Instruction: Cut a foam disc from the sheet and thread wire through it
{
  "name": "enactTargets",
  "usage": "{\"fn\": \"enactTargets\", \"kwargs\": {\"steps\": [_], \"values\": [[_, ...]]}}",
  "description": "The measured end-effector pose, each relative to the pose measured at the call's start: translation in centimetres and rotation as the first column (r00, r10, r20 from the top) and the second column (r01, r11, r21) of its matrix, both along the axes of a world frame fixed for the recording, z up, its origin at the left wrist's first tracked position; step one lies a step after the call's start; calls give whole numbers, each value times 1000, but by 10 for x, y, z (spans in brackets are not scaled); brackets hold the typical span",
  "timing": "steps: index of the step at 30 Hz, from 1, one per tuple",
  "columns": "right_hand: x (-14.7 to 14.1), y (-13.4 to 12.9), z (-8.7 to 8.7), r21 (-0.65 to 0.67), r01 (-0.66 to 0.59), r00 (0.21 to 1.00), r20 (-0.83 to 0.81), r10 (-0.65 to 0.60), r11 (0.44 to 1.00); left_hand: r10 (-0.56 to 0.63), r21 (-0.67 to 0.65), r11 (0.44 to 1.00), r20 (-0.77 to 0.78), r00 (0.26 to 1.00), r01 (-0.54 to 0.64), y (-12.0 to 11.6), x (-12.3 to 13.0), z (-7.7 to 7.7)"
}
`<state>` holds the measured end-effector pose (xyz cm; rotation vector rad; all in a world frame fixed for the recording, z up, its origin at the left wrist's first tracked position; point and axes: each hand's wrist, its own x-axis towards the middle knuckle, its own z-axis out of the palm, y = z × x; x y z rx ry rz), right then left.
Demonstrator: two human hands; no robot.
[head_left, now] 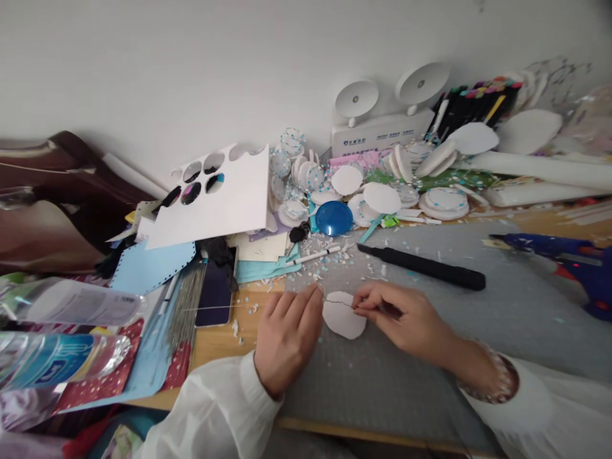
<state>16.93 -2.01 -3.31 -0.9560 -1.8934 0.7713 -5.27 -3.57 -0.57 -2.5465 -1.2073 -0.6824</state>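
Observation:
A thin, twisted wire [338, 302] stretches between my two hands. My left hand [291, 331] is closed round its left part, and a straight pale length sticks out to the left past the knuckles. At the other end, my right hand [394, 312] pinches the wire between thumb and fingertips. Beneath the wire, a white roundish disc [345, 324] lies flat on the grey cutting mat [406, 389]; I cannot tell whether they touch. Behind my right hand rests a black pen-shaped cutter [425, 266].
A blue glue gun [574, 258] lies at the right. White foam discs [382, 199], a blue round lid [333, 218] and scraps crowd the back. To the left are a white board with round holes [220, 204], a phone [215, 296], bundled wires [185, 306] and plastic bottles [57, 357].

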Motion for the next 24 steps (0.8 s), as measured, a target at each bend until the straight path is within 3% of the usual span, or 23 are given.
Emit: {"fn": "enactTargets", "kwargs": {"steps": [3, 9, 17, 24], "values": [[-2, -1, 0, 58, 14, 1000, -13, -13, 998, 29, 16, 999, -27, 999, -28, -1, 3, 1], [-2, -3, -1, 107, -11, 1000, 2, 10, 994, -53, 11, 998, -141, 989, 55, -1, 0, 7], [0, -3, 7, -118, -27, 999, -22, 24, 993, -167, -61, 985, -62, 984, 163, 4, -10, 10], [0, -2, 16, -257, -42, 998, -57, 28, 966, -335, 53, 939, -85, 939, 340, 10, -22, 18]]}}
